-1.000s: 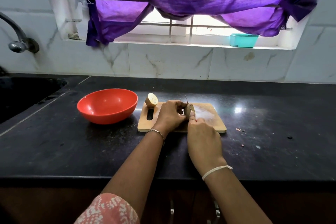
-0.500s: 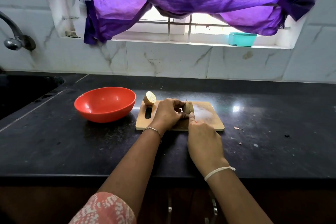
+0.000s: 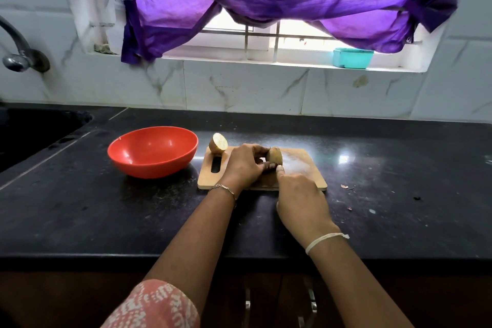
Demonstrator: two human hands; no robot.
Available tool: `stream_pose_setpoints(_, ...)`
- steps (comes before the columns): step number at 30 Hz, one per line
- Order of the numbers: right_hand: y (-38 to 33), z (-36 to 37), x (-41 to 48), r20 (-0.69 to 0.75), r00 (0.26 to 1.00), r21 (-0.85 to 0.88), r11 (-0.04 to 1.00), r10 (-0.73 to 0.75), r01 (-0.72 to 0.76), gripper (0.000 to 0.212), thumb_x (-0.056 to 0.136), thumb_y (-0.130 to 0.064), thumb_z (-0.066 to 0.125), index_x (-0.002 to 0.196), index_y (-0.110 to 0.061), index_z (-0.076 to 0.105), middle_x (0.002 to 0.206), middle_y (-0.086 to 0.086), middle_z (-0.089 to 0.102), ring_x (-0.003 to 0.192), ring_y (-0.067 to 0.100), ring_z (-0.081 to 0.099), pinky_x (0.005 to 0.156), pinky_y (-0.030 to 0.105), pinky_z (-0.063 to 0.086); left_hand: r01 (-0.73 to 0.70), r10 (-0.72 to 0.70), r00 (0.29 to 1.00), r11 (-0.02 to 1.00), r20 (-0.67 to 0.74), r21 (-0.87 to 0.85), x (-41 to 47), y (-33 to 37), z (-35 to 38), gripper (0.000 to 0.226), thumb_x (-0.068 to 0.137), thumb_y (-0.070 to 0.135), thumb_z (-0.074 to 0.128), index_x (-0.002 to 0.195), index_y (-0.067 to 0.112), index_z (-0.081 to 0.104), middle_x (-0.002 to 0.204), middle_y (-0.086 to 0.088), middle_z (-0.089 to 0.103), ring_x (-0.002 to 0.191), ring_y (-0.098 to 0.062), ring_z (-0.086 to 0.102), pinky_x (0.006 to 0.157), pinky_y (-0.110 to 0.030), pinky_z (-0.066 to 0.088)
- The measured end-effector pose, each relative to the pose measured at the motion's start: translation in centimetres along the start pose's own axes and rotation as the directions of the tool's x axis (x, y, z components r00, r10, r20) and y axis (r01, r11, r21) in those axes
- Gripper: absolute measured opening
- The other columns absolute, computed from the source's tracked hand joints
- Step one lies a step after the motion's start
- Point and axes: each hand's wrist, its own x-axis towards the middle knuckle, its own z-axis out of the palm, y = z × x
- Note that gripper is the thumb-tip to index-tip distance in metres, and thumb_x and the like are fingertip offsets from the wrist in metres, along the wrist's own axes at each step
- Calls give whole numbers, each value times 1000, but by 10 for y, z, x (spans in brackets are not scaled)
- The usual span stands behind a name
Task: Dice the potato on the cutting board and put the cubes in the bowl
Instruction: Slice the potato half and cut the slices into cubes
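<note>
A small wooden cutting board [image 3: 306, 168] lies on the black counter. One potato half [image 3: 218, 143] rests at the board's far left corner, cut face up. My left hand [image 3: 245, 166] grips the other potato half [image 3: 275, 156] in the board's middle. My right hand [image 3: 300, 194] is closed around a knife whose blade is almost wholly hidden against that half, with my forefinger stretched along it. The red bowl [image 3: 153, 150] stands left of the board, with nothing in it.
A dark sink [image 3: 32, 130] and a tap [image 3: 16, 58] are at the far left. A teal box [image 3: 352, 58] sits on the window sill under a purple curtain. Small scraps [image 3: 346, 187] lie on the counter right of the board.
The knife blade, standing above the potato half a second ago, has sunk down out of sight. My left hand's fingers have shifted on the potato.
</note>
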Motion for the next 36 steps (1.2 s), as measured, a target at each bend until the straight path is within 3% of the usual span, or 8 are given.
stream_pose_setpoints(9,-5,3,17,18,1000,-28,1000,10,-10,40,97,0,36,134,-9,48,112,9,61,103,26,61,73,31,49,-14,15,1000,1000,-20,13,0,-2,1,40,83,11,74,121,10,66,113,-2,70,87,-3,61,65,6,38)
stream_pose_setpoints(17,0,0,8,42,998,-75,996,-40,43,49,96,0,36,144,-10,38,115,10,61,105,27,61,76,34,50,7,-6,997,1000,-77,7,4,-3,5,35,85,15,73,119,12,67,115,-1,70,96,-12,65,87,-16,45)
stream_pose_setpoints(21,0,4,5,30,999,-97,995,-37,40,52,95,2,35,146,-10,35,112,10,62,103,27,62,77,34,51,-4,4,1000,1000,-20,-18,2,-3,4,37,83,16,74,120,14,66,114,2,70,83,-6,62,80,-14,46)
stream_pose_setpoints(29,9,-1,2,10,1000,-37,999,-27,27,51,94,-1,39,142,-17,43,112,7,62,101,24,62,78,32,51,39,-32,994,997,101,-61,7,-3,5,45,86,24,72,125,18,51,127,0,59,95,-11,56,78,-20,40)
stream_pose_setpoints(33,15,3,3,14,1000,29,999,19,-20,46,92,-5,40,133,-20,52,110,8,63,102,26,61,80,34,49,28,-24,997,998,73,-51,8,-5,9,41,87,23,70,122,18,50,124,0,61,90,-13,58,77,-22,44)
stream_pose_setpoints(36,19,5,2,-24,995,142,986,94,-89,47,94,-12,40,137,-26,51,110,10,64,102,30,60,82,38,48,37,-35,999,997,41,-62,9,-4,8,38,88,22,69,121,15,51,122,-2,61,92,-15,58,77,-19,42)
